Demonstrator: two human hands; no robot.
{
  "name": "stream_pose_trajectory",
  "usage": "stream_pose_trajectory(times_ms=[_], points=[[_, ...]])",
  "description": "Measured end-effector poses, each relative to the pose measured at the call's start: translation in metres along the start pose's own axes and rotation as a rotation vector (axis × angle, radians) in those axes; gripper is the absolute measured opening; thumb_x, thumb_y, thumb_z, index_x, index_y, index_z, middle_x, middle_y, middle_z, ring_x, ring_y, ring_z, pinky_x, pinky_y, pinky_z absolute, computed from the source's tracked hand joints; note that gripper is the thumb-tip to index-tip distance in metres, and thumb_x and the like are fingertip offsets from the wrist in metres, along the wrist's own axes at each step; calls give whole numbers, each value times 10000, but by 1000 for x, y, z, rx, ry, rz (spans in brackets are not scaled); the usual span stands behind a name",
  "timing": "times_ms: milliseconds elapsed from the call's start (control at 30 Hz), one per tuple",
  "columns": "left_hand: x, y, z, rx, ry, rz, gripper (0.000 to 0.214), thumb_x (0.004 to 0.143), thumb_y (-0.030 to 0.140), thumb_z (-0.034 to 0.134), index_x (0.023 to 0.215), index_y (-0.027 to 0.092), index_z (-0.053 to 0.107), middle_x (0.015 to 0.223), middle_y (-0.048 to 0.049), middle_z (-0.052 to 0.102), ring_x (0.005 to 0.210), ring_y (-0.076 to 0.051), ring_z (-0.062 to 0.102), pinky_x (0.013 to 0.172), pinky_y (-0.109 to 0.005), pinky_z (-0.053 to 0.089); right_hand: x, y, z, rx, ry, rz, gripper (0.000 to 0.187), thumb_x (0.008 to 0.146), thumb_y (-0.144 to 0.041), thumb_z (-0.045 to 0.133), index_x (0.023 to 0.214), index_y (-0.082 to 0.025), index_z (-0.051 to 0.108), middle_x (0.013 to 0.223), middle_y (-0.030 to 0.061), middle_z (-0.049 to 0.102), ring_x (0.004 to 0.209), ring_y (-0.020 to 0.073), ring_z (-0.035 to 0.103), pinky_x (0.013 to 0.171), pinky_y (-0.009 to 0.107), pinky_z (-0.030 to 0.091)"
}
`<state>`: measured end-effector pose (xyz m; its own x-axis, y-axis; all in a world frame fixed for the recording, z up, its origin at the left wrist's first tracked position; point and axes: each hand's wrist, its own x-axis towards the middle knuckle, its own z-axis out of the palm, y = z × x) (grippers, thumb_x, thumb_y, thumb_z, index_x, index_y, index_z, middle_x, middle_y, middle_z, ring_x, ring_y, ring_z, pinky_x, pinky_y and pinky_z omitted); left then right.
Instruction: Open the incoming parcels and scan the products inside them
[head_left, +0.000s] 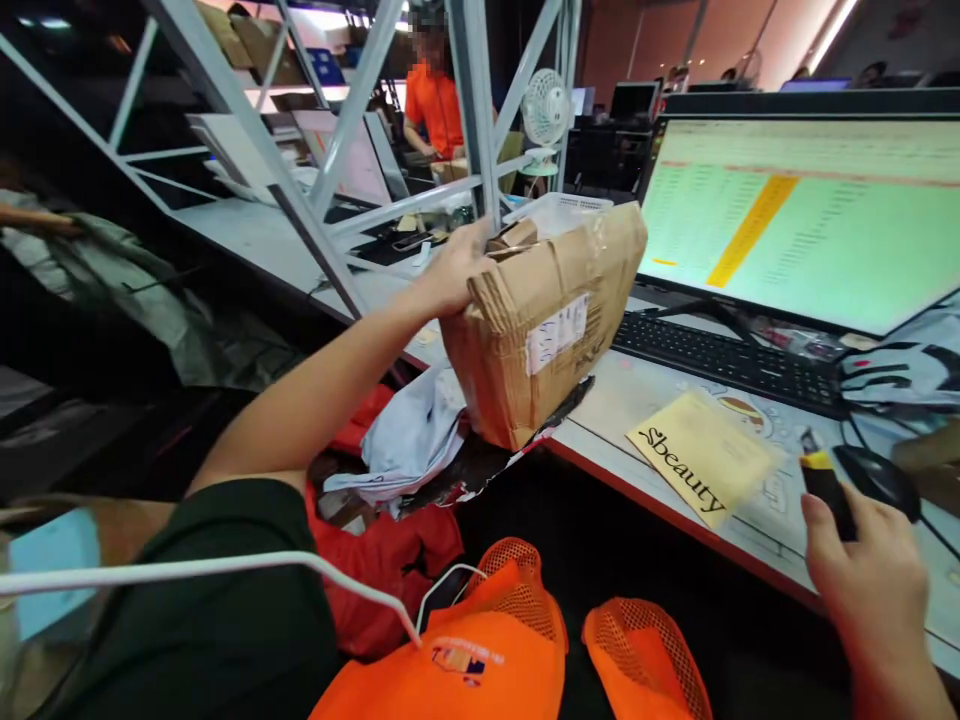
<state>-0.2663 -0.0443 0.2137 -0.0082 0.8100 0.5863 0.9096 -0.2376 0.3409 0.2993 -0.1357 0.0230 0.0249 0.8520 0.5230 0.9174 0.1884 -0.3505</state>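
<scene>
My left hand [459, 262] grips the upper left edge of a worn cardboard box [517, 350], which is held tilted over the table's front edge. A white label [558, 334] and clear tape show on the box's side. Black torn plastic [450, 480] hangs under it, next to a pale blue bag [416, 430]. My right hand [870, 560] is closed round a black-and-yellow utility knife [829, 492] at the right of the table, close to a black mouse [877, 478]. Some of the left fingers are hidden behind the box.
A yellow "beauty" envelope [701, 455] lies on the table [600, 410]. Behind it stand a keyboard [727, 360] and a lit monitor [795, 220]. Metal rack bars [472, 110] rise behind the box. A white cable [225, 575] crosses over my lap. A person in orange [435, 105] is farther back.
</scene>
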Motion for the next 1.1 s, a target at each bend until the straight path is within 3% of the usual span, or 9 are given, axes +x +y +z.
stream_pose_trajectory(times_ms=[67,167,233,300,433,533,633,767,1100], points=[[-5,19,8,-57,26,24,495,972,456,578,1437,290,551,1551,-54,540,1467,-244,450,1198,-421,420,1,-65,-16,156,-5,-247,625,1007,-454,476,1609,-513,323,1240,197,636,1208,439,642,907,625,533],[-11,54,22,-91,93,23,490,910,255,598,1397,303,577,1503,-73,572,1473,-270,462,1151,-456,474,5,-161,-31,362,-166,-594,623,1028,-344,515,1619,-427,335,1268,123,651,1116,336,695,893,529,608],[-15,76,28,-127,112,28,519,876,182,594,1383,290,583,1478,-83,593,1406,-279,532,1106,-464,512,12,-205,-33,418,-235,-702,572,1039,-308,526,1594,-346,394,1256,119,659,1079,282,702,882,444,621],[-19,89,28,-174,70,73,459,873,167,579,1315,275,634,1453,-90,613,1340,-285,585,1073,-474,533,19,-226,-32,406,-250,-728,504,1047,-299,525,1548,-289,468,1230,122,671,1054,259,704,868,400,619],[-13,86,10,-237,-214,330,175,906,310,627,1004,237,752,1361,-95,671,1323,-319,598,1065,-516,511,18,-232,-33,294,-183,-673,444,1052,-307,514,1491,-244,547,1163,123,690,986,250,709,806,380,618],[-4,81,6,-281,-312,467,253,879,479,705,855,231,752,1235,-106,722,1327,-340,583,1044,-513,505,8,-233,-41,202,-120,-643,466,1051,-297,514,1515,-251,527,1123,124,694,943,252,711,753,376,617],[-5,94,23,-351,-222,453,353,896,548,679,748,229,713,1020,-113,745,1182,-313,650,977,-469,524,-3,-238,-52,134,-90,-653,529,1040,-282,530,1565,-268,468,1148,135,689,968,268,709,756,394,620],[-17,126,48,-391,-101,433,352,944,439,615,657,236,620,833,-68,694,968,-255,658,954,-465,517,-11,-244,-67,6,-72,-643,583,1028,-290,542,1599,-263,426,1123,143,689,948,287,701,739,418,618],[-24,160,67,-385,26,412,323,952,346,608,656,234,544,788,-25,638,975,-230,598,1036,-488,457,-6,-245,-94,-161,-98,-480,480,1047,-355,500,1516,-270,559,1091,125,700,874,270,696,712,407,600]])
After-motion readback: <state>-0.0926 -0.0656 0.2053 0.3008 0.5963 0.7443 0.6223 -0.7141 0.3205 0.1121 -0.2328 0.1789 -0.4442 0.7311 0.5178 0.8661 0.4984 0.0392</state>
